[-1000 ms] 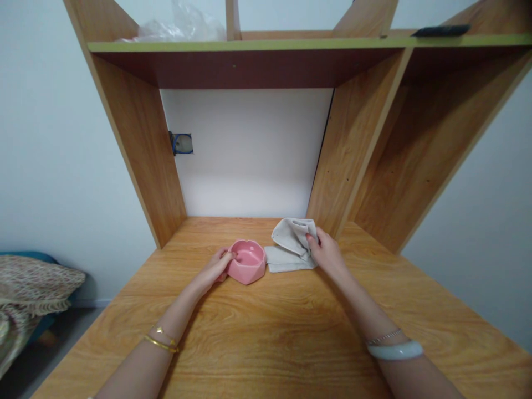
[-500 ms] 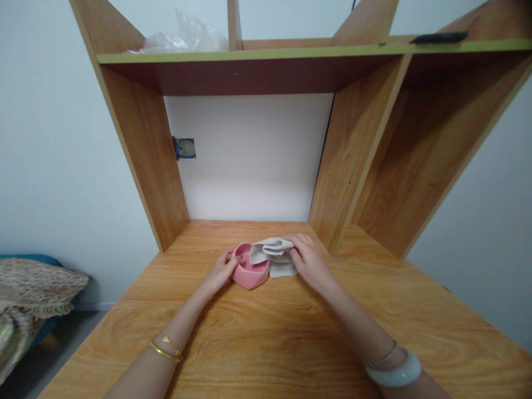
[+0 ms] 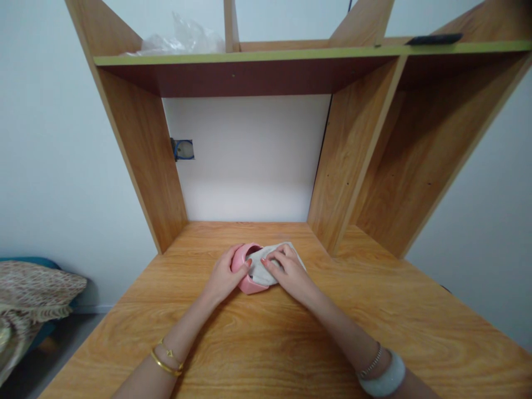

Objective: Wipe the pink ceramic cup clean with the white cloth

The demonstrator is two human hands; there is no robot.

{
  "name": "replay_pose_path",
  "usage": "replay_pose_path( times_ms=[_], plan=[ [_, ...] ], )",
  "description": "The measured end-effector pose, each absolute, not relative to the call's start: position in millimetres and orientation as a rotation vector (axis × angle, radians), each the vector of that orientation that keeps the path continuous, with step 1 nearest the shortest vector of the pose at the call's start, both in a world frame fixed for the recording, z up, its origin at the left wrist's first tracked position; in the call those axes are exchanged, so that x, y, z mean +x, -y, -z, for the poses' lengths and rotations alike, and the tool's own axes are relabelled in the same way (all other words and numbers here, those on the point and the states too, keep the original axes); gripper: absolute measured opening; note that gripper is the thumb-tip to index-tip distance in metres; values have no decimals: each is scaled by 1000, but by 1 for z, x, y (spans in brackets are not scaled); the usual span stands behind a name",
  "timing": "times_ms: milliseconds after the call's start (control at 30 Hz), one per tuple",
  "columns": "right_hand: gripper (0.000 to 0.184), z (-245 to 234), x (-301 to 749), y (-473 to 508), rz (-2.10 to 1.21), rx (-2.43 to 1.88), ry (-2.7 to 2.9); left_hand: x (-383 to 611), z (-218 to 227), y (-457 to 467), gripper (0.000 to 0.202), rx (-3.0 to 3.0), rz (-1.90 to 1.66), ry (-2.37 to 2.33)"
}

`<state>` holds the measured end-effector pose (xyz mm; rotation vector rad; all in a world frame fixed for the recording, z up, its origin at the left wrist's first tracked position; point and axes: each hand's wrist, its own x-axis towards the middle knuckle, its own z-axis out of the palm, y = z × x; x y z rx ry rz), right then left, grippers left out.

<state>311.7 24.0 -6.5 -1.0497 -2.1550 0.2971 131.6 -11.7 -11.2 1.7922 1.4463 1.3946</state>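
Observation:
A small pink faceted bowl rests on the desk in the middle of the head view. My left hand grips its left side, thumb over the near rim and fingers around the outside. A light grey cloth lies over the bowl's opening and hides most of the inside. Part of the cloth spreads to the right, past the bowl's edge. With bent fingers, my right hand holds the cloth against the bowl's right side; its fingertips partly sink into the fabric.
The wooden desk has a shelf unit at its back, with upright panels left and right. Crumpled clear plastic and a dark flat object lie on the upper shelf. A wall box with wires is exposed. A patterned blanket is at left.
My right hand has moved left, bringing the cloth from the bowl's right edge over its opening. The bowl has turned and tilted slightly, and my left thumb now lies over the cloth's edge.

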Motion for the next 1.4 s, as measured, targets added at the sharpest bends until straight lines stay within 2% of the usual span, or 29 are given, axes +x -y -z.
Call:
replay_pose_path(
  times_ms=[67,167,233,300,500,800,900,1067,1133,1267,1400],
  plan=[
    [23,11,310,-28,-256,-1179,2060,132,10,13,45,1834,-1390,-1475],
    [51,20,308,-33,-261,-1311,1957,135,10,15,46,1880,-1380,-1515],
    [67,27,307,-36,-360,-1324,1941,136,9,16,47,1902,-1374,-1517],
    [73,33,306,-38,-490,-1315,1947,138,8,17,47,1917,-1362,-1496],
    [60,31,303,-39,-527,-1365,1934,142,1,21,48,1999,-1303,-1479],
    [60,6,308,-24,-200,-1500,2075,145,-4,26,55,2148,-1165,-1538],
    [63,11,306,-24,-290,-1453,2030,145,-2,27,56,2154,-1161,-1594],
    [92,28,302,-29,-512,-1216,1973,143,2,23,53,2124,-1202,-1635],
    [97,33,301,-30,-641,-1154,1961,142,1,23,52,2127,-1192,-1640],
    [92,30,302,-32,-840,-1189,1883,143,-4,26,52,2170,-1132,-1616],
    [79,13,305,-32,-703,-1309,1887,146,-8,30,57,2235,-1099,-1577]
  ],
)
